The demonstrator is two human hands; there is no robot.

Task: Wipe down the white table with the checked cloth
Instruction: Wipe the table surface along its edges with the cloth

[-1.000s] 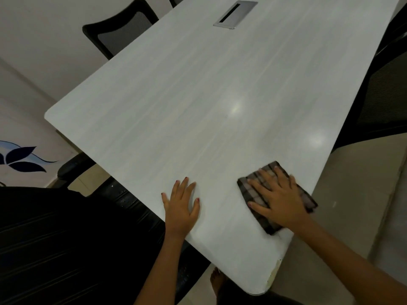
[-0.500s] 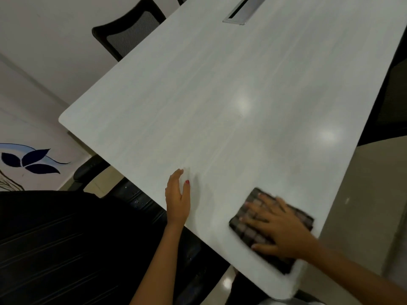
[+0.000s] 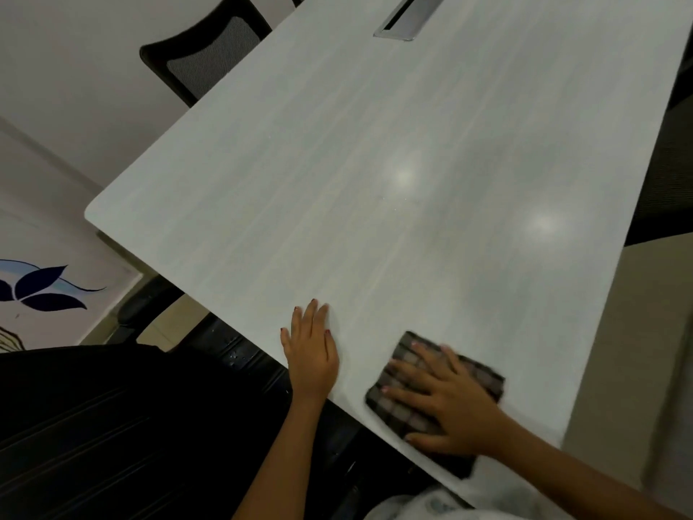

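The long white table (image 3: 375, 182) fills most of the view. A folded dark checked cloth (image 3: 405, 410) lies flat near the table's near edge, at lower right. My right hand (image 3: 446, 399) presses on it with fingers spread and straight, covering its middle. My left hand (image 3: 311, 350) rests flat on the bare tabletop just left of the cloth, fingers straight and close together, palm at the table's near edge. The two hands are a short gap apart.
A metal cable slot (image 3: 408, 16) is set into the table at the far end. A black mesh chair (image 3: 206, 58) stands at the far left side. Another black chair (image 3: 112, 425) sits under the near edge, and dark chairs (image 3: 671, 163) line the right side.
My right hand has slid the cloth along the near edge toward the left hand. My left hand has flattened on the table again. The view has shifted slightly.
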